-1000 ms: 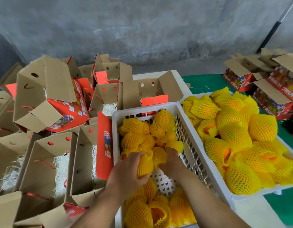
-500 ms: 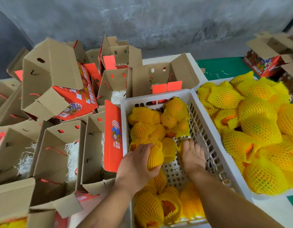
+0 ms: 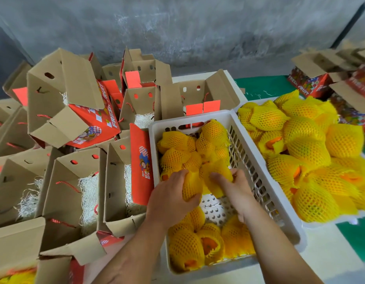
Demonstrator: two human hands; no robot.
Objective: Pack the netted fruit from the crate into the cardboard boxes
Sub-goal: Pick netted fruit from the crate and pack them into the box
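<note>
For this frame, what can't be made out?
- Head view: which fruit lies under the nets; only orange patches show.
- Right hand fingertips, hidden behind the netted fruit it grips.
- Boxes at far right: motion-blurred, print unreadable.
- Bottom-left box: cut off by the edge.

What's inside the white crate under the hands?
White crate: yellow netted fruit at both ends, bare perforated floor mid-crate. Both hands, left and right, each grip a netted fruit. Anything under the piles is covered.

Boxes (image 3: 75, 193) left of crate (image 3: 265, 177)
</note>
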